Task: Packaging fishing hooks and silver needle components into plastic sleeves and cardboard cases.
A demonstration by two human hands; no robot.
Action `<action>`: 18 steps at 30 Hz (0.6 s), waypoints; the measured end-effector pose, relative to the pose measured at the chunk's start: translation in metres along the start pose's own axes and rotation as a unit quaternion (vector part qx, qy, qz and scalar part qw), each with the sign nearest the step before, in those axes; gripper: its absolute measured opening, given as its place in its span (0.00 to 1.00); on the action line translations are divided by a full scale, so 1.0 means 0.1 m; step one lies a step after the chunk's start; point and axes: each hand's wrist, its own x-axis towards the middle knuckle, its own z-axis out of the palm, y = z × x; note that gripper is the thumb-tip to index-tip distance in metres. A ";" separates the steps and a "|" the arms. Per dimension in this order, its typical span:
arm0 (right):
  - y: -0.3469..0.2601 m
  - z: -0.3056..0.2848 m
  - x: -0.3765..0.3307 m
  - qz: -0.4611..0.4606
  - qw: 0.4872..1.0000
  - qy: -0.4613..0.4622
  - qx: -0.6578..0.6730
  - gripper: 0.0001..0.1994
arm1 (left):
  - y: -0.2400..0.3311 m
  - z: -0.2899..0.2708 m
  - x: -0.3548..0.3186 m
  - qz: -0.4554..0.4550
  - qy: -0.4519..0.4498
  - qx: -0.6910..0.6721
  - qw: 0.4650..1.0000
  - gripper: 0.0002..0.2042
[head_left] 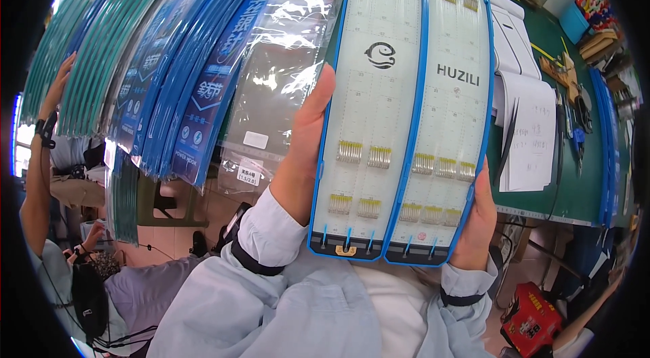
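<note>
A long, blue-edged fishing rig box [386,111] is spread flat before me, its two pale panels side by side along a blue middle edge. Rows of small metal spring coils [363,152] with yellowish tops run across both panels near each end. Short blue pins [347,233] stand in the black strip at the near end. A dark fish-like mark is printed on the left panel. My left hand [308,138] is closed on the box's left edge, thumb along its side. Gripping the lower right edge is my right hand [477,226], its fingers mostly hidden beneath.
Left of the box lie clear plastic sleeves [277,67] and stacks of blue [183,74] and green [101,67] packs. Papers [525,131] and pliers [579,138] rest on the green mat [569,192] at right. A co-worker's arm [40,148] reaches to the packs at far left.
</note>
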 end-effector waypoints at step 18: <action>-0.03 0.02 -0.02 -0.004 1.000 -0.015 -0.020 0.23 | -0.02 0.03 -0.01 -0.034 0.021 -0.014 0.999 0.30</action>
